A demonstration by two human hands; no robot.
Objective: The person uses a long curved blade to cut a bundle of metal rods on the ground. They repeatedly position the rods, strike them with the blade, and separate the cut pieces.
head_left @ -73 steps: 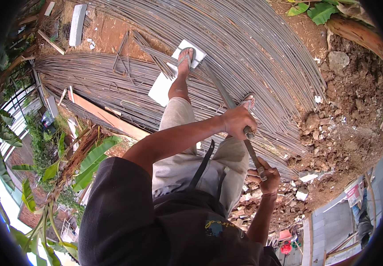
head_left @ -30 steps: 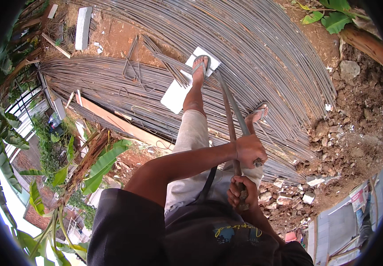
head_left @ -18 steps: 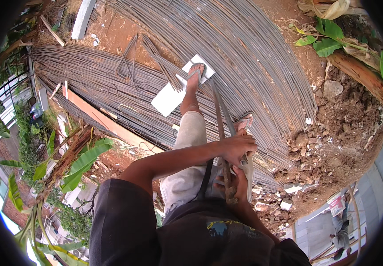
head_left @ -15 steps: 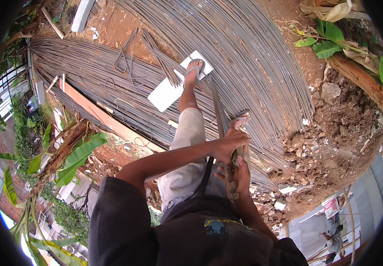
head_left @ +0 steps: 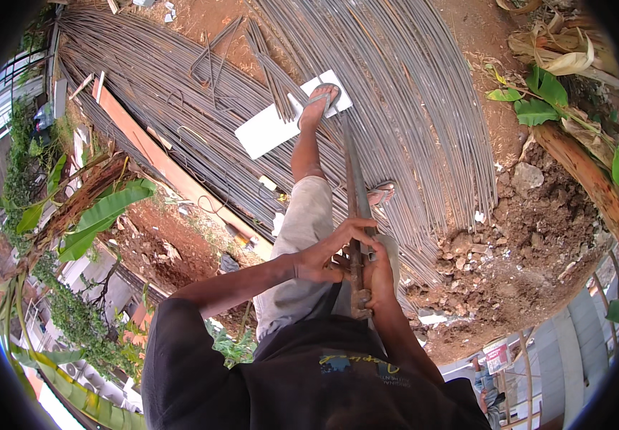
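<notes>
A long rusty metal bar (head_left: 355, 254) runs from near my waist out toward the rods by my forward foot. My right hand (head_left: 379, 278) is closed around its near part, close to a knobbly end. Across the bar from the left comes my left hand (head_left: 324, 256), its fingers bent over the bar just above the right hand; part of its grip is hidden. One sandalled foot (head_left: 321, 97) stands on a white board (head_left: 263, 138), and the other (head_left: 381, 192) is on the rods. Several short cut rods (head_left: 275, 79) lie beside the board.
Long steel rods (head_left: 424, 93) cover the ground ahead. A brown plank (head_left: 159, 159) and an orange-black tool (head_left: 238, 235) lie left. Rubble (head_left: 531, 244) and a fallen trunk (head_left: 585, 172) are right. Banana leaves (head_left: 105, 218) stand at left. Another person (head_left: 491, 394) is at the lower right.
My left hand has shifted left and slightly nearer my body, its fingers now more spread over the bar. The bar stands straighter in view. My right hand has moved slightly up and left.
</notes>
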